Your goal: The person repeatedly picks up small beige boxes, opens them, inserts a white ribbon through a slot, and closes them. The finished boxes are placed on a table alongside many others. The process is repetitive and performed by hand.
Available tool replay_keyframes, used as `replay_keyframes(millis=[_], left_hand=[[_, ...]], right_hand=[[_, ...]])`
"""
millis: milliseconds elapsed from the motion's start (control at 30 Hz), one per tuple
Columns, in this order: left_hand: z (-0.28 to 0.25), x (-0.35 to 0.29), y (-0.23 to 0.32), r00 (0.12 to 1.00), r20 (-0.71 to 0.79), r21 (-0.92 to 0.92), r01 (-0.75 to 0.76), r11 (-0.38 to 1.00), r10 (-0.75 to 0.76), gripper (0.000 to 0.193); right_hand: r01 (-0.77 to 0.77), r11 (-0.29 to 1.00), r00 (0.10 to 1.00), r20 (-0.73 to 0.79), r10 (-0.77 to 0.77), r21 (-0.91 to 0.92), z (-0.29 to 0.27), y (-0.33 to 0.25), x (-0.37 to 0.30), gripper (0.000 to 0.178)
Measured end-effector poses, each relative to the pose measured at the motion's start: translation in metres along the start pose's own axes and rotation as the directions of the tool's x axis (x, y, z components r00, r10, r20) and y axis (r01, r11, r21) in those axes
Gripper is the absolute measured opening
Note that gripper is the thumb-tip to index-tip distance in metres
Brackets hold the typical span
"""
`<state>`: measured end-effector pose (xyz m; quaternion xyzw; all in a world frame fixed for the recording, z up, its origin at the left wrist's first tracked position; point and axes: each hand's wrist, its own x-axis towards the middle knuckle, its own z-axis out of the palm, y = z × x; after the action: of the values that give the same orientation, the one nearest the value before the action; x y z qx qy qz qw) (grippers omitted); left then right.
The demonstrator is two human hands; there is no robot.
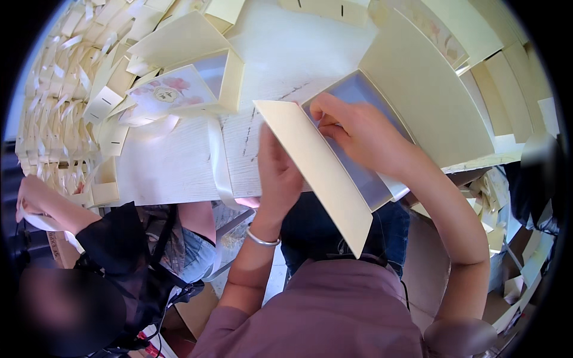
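Note:
An open cream cardboard box with a pale lavender inside stands at the table's front edge, close to my body. Its large lid leans back to the right, and a long cream flap tilts up along its left side. My right hand reaches over the box, fingers curled in a pinch near the flap's inner face; what they hold, if anything, is hidden. Against the flap's outer face is my left hand, blurred, with its fingers partly covered by the flap. A silver bangle circles my left wrist.
Another open cream box with a flower-printed panel sits at the far left, a white ribbon trailing from it. Stacked ribboned boxes fill the left. A co-worker's hand is at the lower left. More boxes stand right.

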<state>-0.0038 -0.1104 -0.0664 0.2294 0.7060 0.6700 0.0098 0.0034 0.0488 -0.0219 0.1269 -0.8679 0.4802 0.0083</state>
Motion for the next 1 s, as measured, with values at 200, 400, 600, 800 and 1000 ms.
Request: replay_keyframes(millis=[200, 400, 600, 800, 1000], left_hand=[[0.002, 0.003, -0.007, 0.986, -0.105, 0.317, -0.088, 0.944, 0.127, 0.03], [-0.001, 0.007, -0.002, 0.981, -0.005, 0.473, -0.169, 0.864, 0.195, 0.018], [-0.025, 0.015, -0.017, 0.968, -0.126, -0.274, 0.178, 0.945, -0.219, 0.008], [-0.046, 0.041, -0.047, 0.892, 0.126, -0.679, 0.397, 0.617, -0.435, 0.01], [-0.032, 0.053, -0.013, 0.82, -0.113, -0.819, 0.243, 0.52, -0.562, 0.027]], right_hand=[[-0.003, 0.999, 0.995, 0.104, 0.006, -0.032, -0.002, -0.001, 0.012, 0.014], [-0.016, 0.998, 0.99, 0.139, 0.025, -0.066, -0.005, -0.005, 0.013, 0.026], [-0.436, 0.831, 0.893, 0.284, 0.35, 0.346, -0.043, -0.043, -0.024, 0.054], [0.389, 0.276, 0.883, -0.441, 0.162, 0.879, -0.109, -0.053, -0.13, 0.048], [0.548, 0.721, 0.801, -0.515, -0.306, 0.425, -0.162, -0.056, -0.17, 0.054]])
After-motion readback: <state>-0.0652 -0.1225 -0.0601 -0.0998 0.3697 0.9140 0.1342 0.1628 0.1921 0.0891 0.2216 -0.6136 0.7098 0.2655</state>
